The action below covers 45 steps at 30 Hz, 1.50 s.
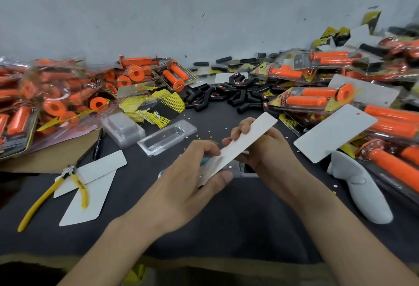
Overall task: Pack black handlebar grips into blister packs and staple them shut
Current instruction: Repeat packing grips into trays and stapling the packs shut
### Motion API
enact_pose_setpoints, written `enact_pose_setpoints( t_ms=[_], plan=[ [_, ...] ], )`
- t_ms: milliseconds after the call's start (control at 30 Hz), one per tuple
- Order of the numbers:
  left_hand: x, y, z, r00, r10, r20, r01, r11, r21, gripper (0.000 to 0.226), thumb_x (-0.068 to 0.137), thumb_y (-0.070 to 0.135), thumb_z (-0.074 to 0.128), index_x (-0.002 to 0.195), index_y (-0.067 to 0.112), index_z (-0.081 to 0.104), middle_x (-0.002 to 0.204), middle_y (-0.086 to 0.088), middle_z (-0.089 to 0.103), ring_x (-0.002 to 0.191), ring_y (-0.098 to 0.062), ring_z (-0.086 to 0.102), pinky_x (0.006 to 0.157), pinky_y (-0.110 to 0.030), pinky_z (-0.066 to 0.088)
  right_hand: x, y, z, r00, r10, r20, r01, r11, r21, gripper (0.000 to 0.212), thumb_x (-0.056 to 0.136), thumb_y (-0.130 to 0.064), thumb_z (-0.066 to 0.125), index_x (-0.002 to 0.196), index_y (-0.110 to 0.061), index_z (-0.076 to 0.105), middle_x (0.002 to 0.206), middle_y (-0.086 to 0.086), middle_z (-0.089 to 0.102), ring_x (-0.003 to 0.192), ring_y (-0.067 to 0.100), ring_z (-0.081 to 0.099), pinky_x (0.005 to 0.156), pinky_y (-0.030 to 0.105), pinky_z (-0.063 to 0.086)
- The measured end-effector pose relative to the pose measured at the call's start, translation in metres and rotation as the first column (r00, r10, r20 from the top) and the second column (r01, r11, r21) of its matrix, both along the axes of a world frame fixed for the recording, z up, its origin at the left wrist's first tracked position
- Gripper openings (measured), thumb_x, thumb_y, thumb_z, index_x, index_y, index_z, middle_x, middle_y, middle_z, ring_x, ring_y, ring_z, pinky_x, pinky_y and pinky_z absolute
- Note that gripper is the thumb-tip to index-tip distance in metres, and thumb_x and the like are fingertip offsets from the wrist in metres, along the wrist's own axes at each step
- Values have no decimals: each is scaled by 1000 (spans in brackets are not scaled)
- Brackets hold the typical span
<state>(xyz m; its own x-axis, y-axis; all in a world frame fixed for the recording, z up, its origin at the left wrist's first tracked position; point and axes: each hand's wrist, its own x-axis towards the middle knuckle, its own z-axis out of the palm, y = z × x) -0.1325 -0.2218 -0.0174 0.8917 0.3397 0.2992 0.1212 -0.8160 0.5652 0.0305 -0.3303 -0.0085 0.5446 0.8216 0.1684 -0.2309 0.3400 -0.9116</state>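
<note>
Both hands hold a long white backing card (pixel 243 144) tilted above the dark table (pixel 226 213). My left hand (pixel 195 172) pinches its near end between thumb and fingers. My right hand (pixel 260 147) grips the far half, fingers curled over the upper edge. A pile of black handlebar grips (pixel 229 95) lies at the back centre. Two empty clear blister shells (pixel 167 137) (pixel 123 128) lie left of the card. Under my hands a grey and teal tool shows partly; I cannot tell what it is.
Packed orange grips (pixel 56 104) heap up at left and at right (pixel 317 99). Yellow-handled pliers (pixel 68 183) lie on white cards (pixel 90 186) at left. A black pen (pixel 98 145) lies beside them. A white controller (pixel 360 186) lies at right, below a large white card (pixel 333 133).
</note>
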Motion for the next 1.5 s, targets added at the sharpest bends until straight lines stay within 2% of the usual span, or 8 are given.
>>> enact_pose_setpoints(
  t_ms=[167, 267, 367, 433, 600, 867, 1267, 1500],
  plan=[
    [4, -8, 3, 992, -107, 63, 117, 977, -177, 46, 85, 83, 31, 118, 52, 40, 110, 13, 60, 103, -12, 60, 83, -31, 49, 1, -3, -1, 968, -147, 205, 164, 984, -66, 28, 99, 0, 45, 89, -19, 64, 87, 0, 69, 79, 13, 69, 66, 28, 55],
    [-7, 2, 12, 994, -77, 78, 93, 968, -234, 43, 90, 71, 39, 121, 45, 50, 112, 8, 64, 103, -16, 62, 87, -40, 52, 12, -8, -23, 514, -65, 855, 578, 762, -290, 26, 100, -18, 46, 123, -25, 54, 119, -8, 61, 104, 11, 57, 88, 36, 47],
    [-24, 16, 16, 999, -51, -12, 50, 991, -123, 45, 88, 68, 42, 124, 44, 55, 112, 14, 64, 90, -13, 61, 74, -24, 49, 17, -18, -43, 240, 272, 932, 690, 628, -361, 32, 103, -32, 40, 131, -21, 51, 132, -2, 55, 123, 21, 47, 108, 39, 31],
    [-35, 21, 15, 996, -69, -61, 65, 996, -66, 41, 88, 67, 43, 120, 46, 58, 115, 18, 63, 89, -7, 60, 67, -12, 43, 22, -26, -48, 251, 323, 912, 640, 651, -407, 37, 103, -33, 38, 138, -27, 49, 140, -8, 51, 131, 18, 43, 116, 39, 23],
    [-44, 21, 4, 973, -101, -209, 120, 989, 81, 31, 86, 64, 47, 110, 50, 63, 124, 32, 56, 127, 2, 46, 99, -21, 42, 24, -53, -49, 223, 333, 916, 572, 716, -400, 42, 103, -33, 36, 144, -34, 44, 148, -18, 43, 140, 9, 34, 122, 37, 12],
    [-43, 21, 0, 973, -6, -231, 91, 928, 361, 35, 83, 70, 47, 111, 54, 61, 127, 32, 50, 113, 4, 47, 94, -16, 37, 22, -71, -52, 148, 270, 952, 494, 813, -307, 40, 102, -28, 42, 141, -32, 52, 144, -20, 46, 133, -2, 33, 108, 7, -2],
    [-34, 8, -8, 969, 58, -241, 77, 855, 513, 40, 84, 66, 47, 115, 46, 64, 128, 13, 54, 103, -11, 54, 88, -26, 42, 21, -72, -52, 202, 295, 934, 492, 794, -357, 42, 102, -28, 40, 144, -33, 48, 147, -22, 42, 137, -3, 29, 120, 24, 2],
    [-19, -9, -31, 974, 80, -214, 14, 913, 408, 53, 86, 76, 30, 130, 50, 45, 138, 23, 40, 127, -1, 39, 93, -23, 42, 22, -72, -52, 219, 318, 922, 481, 787, -386, 44, 105, -25, 32, 147, -34, 43, 150, -22, 37, 139, -3, 26, 121, 24, 1]
  ],
)
